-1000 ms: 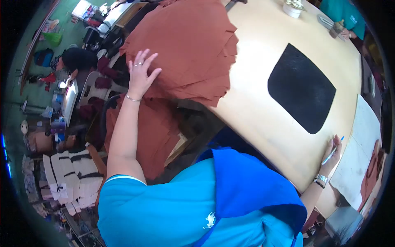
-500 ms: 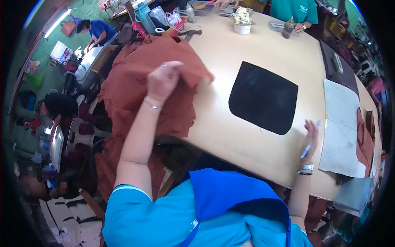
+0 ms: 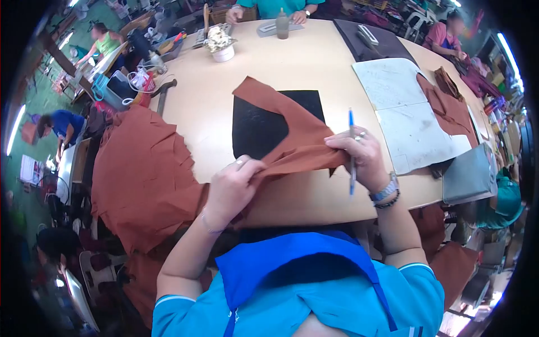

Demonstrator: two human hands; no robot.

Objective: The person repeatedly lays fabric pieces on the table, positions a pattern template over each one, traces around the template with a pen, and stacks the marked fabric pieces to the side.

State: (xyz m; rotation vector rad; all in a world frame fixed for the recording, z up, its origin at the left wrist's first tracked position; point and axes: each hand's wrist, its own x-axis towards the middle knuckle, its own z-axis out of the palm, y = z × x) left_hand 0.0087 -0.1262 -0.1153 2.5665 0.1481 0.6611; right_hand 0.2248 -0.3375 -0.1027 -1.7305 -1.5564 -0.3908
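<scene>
A reddish-brown leather piece (image 3: pixel 297 143) is stretched between my two hands above the table. My left hand (image 3: pixel 233 185) is closed on its near left part, while my right hand (image 3: pixel 362 154) pinches its right end. A blue and white pen (image 3: pixel 352 180) also sits upright between the fingers of my right hand. Under the leather, partly covered, a black sheet (image 3: pixel 255 126) with a rounded outline lies flat on the table. Left of my left hand, a heap of the same brown leather (image 3: pixel 143 174) hangs over the table's edge.
A hammer (image 3: pixel 164 95) and a white pot with pale flowers (image 3: pixel 220 45) stand further back. To the right lie a large grey-white sheet (image 3: pixel 401 118), more brown leather (image 3: pixel 449 109) and a grey box-like object (image 3: pixel 470 174). Across the table (image 3: pixel 303 62), a person in green works beside a bottle (image 3: pixel 282 25).
My left hand has brought a brown leather piece from the heap to the middle, over the black sheet. My right hand has come inward and taken hold of it. The view has turned right.
</scene>
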